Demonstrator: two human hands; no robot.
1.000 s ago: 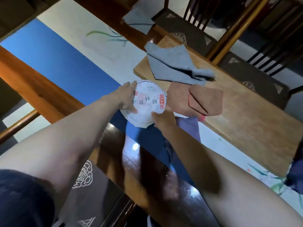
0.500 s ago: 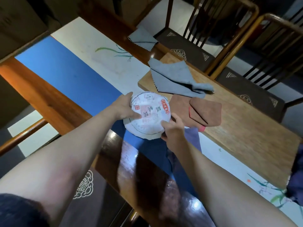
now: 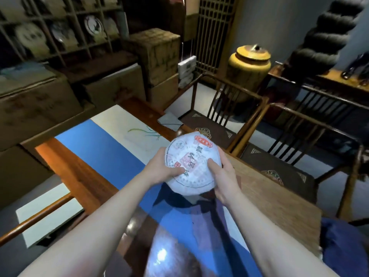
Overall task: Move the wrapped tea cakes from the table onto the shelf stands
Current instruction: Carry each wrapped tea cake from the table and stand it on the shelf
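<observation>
**Both hands hold one wrapped tea cake above the table**

Two bare forearms reach forward from the bottom of the view and meet at a round tea cake (image 3: 190, 163) wrapped in white paper with red and grey printing. The left hand (image 3: 161, 169) grips its left edge, thumb laid across the printed face and the other fingers hidden behind it. The right hand (image 3: 221, 176) grips the right edge the same way, thumb pressing on the face and fingers curled round the rim. The cake is held in the air, tilted so its face looks up at the camera, clear of the table (image 3: 65, 156) below.

Under the arms the dark wood shines with a glare spot, and a blue runner (image 3: 103, 148) crosses it, joined on its far side by a pale cloth with a painted green sprig (image 3: 145, 132). To the right of the hands lies a light wooden board (image 3: 275, 196). A small grey cloth (image 3: 169, 121) sits near the table's far edge.

Beyond the table stand two dark wooden chairs (image 3: 229, 108) with patterned seat pads. Behind them is a yellow lidded jar (image 3: 249, 66). On the left, cardboard boxes (image 3: 157, 52) are stacked on the floor, and behind them a shelf (image 3: 60, 27) of open compartments holds several round wrapped cakes standing upright; the blur hides their details.
</observation>
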